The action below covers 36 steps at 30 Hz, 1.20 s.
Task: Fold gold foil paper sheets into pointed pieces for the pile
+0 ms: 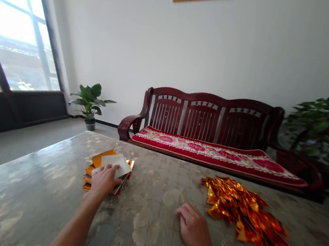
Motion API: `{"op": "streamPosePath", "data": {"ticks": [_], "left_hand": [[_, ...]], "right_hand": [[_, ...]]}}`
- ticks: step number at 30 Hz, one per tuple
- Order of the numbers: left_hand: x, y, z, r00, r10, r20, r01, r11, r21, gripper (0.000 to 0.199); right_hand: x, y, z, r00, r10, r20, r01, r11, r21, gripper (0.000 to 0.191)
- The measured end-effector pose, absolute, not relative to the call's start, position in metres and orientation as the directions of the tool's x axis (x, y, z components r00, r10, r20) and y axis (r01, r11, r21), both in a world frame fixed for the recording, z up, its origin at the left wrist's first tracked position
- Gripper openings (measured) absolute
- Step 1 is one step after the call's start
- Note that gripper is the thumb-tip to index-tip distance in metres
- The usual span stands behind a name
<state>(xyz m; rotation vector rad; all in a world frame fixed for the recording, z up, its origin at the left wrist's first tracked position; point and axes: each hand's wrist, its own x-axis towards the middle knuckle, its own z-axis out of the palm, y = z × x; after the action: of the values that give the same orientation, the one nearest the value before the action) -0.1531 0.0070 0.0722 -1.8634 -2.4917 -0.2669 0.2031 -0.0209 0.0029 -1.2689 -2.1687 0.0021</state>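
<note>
My left hand [105,179] lies on a stack of gold and white paper sheets [103,159] at the left of the table. Its fingers rest spread over the white top sheet, with the thumb near the right side of the stack. Nearer the middle, my right hand [193,226] rests on the table with its fingers curled in; whether anything is inside them is hidden. To the right of that hand lies a pile of folded, shiny orange-gold foil pieces [240,209], not touching it.
The patterned grey table [148,188] spans the foreground. Behind it stands a dark red wooden bench [167,119] with a red floral cover [208,149]. A potted plant [90,99] is at the back left, a leafy plant [325,128] at the right.
</note>
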Motion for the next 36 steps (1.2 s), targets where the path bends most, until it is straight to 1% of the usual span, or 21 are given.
{"op": "streamPosePath", "data": {"ticks": [7, 12, 15, 20, 23, 26, 31, 34, 36], "left_hand": [[-0.162, 0.007, 0.076, -0.258, 0.961, 0.102, 0.955, 0.237, 0.178, 0.059], [-0.158, 0.006, 0.076, -0.284, 0.950, 0.130, 0.949, 0.260, 0.177, 0.055], [-0.157, 0.007, 0.076, -0.295, 0.946, 0.135, 0.944, 0.267, 0.196, 0.054], [-0.160, 0.009, 0.079, -0.300, 0.947, 0.112, 0.936, 0.269, 0.225, 0.053], [-0.159, 0.010, 0.083, -0.314, 0.945, 0.088, 0.927, 0.285, 0.245, 0.048], [-0.158, 0.009, 0.087, -0.343, 0.936, 0.084, 0.918, 0.314, 0.242, 0.046], [-0.154, 0.006, 0.091, -0.395, 0.909, 0.134, 0.907, 0.361, 0.218, 0.042], [-0.139, 0.002, 0.091, -0.350, 0.920, 0.176, 0.927, 0.314, 0.205, 0.039], [-0.120, -0.003, 0.089, -0.235, 0.950, 0.205, 0.965, 0.203, 0.167, 0.038]], "right_hand": [[0.204, -0.021, 0.003, -0.349, 0.790, 0.504, 0.793, 0.536, -0.290, 0.027], [0.205, -0.021, 0.004, -0.351, 0.782, 0.516, 0.788, 0.544, -0.289, 0.026], [0.205, -0.022, 0.005, -0.348, 0.784, 0.514, 0.788, 0.542, -0.292, 0.026], [0.206, -0.021, 0.005, -0.343, 0.797, 0.497, 0.787, 0.533, -0.311, 0.026], [0.207, -0.021, 0.005, -0.337, 0.800, 0.497, 0.779, 0.533, -0.329, 0.026], [0.207, -0.021, 0.006, -0.333, 0.797, 0.503, 0.771, 0.537, -0.341, 0.026], [0.207, -0.020, 0.006, -0.326, 0.804, 0.498, 0.772, 0.530, -0.351, 0.026], [0.207, -0.020, 0.006, -0.327, 0.812, 0.484, 0.772, 0.525, -0.359, 0.025], [0.207, -0.020, 0.006, -0.326, 0.815, 0.479, 0.768, 0.524, -0.369, 0.025]]}}
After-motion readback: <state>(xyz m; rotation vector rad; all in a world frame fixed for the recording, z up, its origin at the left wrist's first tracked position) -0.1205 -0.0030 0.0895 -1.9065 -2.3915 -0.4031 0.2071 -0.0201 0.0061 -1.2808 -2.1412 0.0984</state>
